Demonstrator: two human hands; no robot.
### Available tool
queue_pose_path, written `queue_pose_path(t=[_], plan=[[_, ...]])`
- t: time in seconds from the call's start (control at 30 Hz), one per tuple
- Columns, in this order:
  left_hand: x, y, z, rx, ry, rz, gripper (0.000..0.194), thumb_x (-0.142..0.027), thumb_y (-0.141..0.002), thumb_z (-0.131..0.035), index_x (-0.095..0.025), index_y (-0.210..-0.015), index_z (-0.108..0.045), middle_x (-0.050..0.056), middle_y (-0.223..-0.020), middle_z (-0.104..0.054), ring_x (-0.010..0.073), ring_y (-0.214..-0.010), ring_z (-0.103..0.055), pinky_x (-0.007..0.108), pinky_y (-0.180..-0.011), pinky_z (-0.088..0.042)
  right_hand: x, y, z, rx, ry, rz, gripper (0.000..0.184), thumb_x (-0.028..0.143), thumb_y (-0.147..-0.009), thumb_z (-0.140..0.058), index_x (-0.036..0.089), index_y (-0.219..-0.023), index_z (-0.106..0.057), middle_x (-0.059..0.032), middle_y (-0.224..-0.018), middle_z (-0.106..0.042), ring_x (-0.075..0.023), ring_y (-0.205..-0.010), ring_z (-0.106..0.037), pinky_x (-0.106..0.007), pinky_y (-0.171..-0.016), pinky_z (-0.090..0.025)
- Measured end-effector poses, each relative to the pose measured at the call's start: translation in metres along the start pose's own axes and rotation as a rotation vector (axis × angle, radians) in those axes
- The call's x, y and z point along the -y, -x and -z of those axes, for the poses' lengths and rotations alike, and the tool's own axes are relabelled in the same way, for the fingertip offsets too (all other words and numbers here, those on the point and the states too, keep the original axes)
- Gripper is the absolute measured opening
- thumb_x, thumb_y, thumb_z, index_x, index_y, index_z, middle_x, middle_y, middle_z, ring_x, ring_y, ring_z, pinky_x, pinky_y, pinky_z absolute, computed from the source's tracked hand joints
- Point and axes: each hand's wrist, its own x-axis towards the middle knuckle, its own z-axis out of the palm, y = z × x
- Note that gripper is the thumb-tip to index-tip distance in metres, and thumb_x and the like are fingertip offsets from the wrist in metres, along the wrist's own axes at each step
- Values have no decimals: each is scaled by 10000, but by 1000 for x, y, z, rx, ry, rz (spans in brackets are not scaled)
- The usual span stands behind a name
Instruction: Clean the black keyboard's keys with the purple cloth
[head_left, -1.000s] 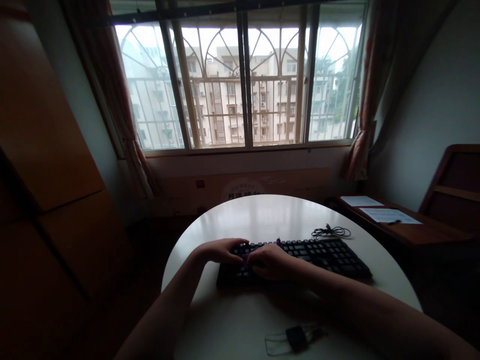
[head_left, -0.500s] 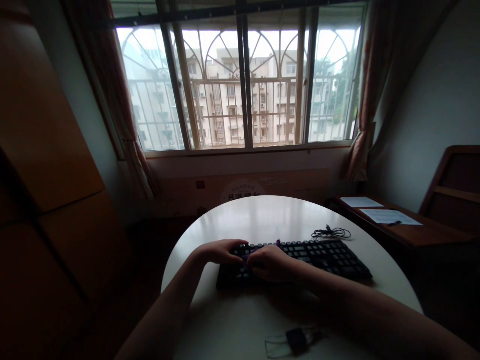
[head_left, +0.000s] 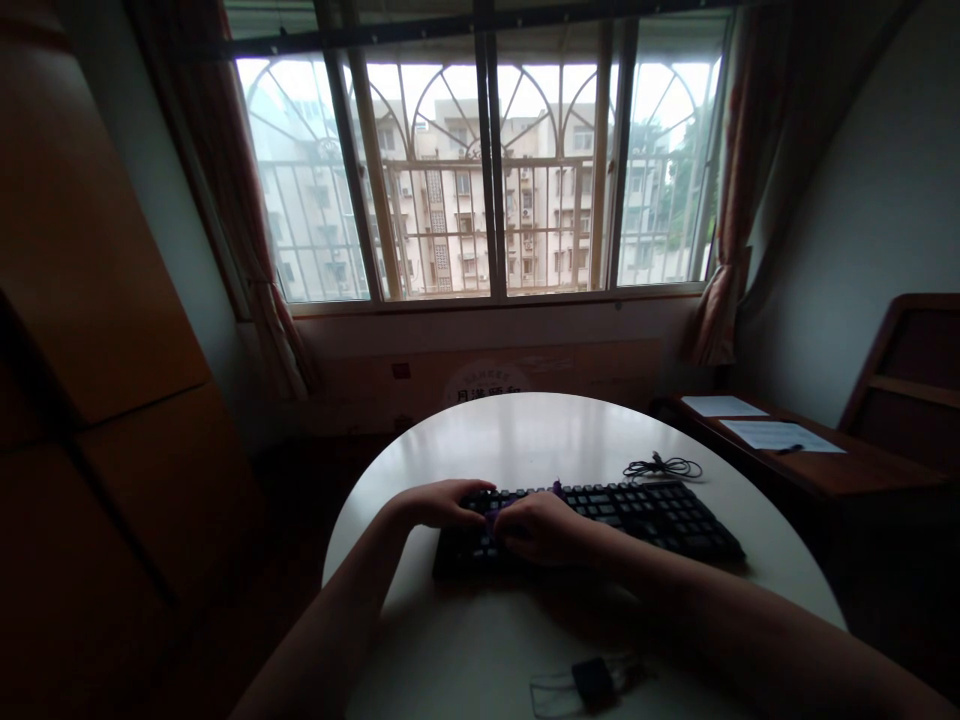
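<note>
A black keyboard (head_left: 679, 515) lies across the white round table, its left part beneath both hands. My left hand (head_left: 448, 503) rests over its left end, fingers stretched along the far edge and the thumb apart from them, pointing right. Just beside that thumb, my right hand (head_left: 544, 525) is closed around a small purple item (head_left: 493, 521), pressed low over the keys. Another purple bit (head_left: 557, 488) sticks up behind the right knuckles. Most of the purple item is hidden by the fist, and its exact kind cannot be made out.
A black piece with wire loops (head_left: 592, 683), resembling a keycap puller, lies near the table's front. Behind the keyboard sits a coiled black cable (head_left: 663, 466). The white table (head_left: 517, 430) has a curved edge. Paper sheets (head_left: 781, 435) rest on a brown side surface at right.
</note>
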Motion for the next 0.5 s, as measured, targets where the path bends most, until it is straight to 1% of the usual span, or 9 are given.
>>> queue_pose_path(t=[0.27, 0.5], plan=[[2, 0, 0, -6, -25, 2, 720, -490, -797, -730, -212, -1421, -506, 101, -1427, -542, 309, -1296, -489, 382, -1066, -380, 3, 0, 2, 4, -6, -12, 190, 216, -832, -596, 247, -967, -724, 3, -867, -766, -165, -740, -694, -219, -654, -436], [1, -1, 0, -3, -34, 24, 698, -450, -814, -716, -197, -1427, -499, 107, -1443, -526, 309, -1305, -483, 391, -1089, -359, 3, 0, 2, -12, 7, 3, 192, 221, -826, -599, 254, -965, -727, 7, -854, -764, -164, -711, -685, -222, -630, -427]])
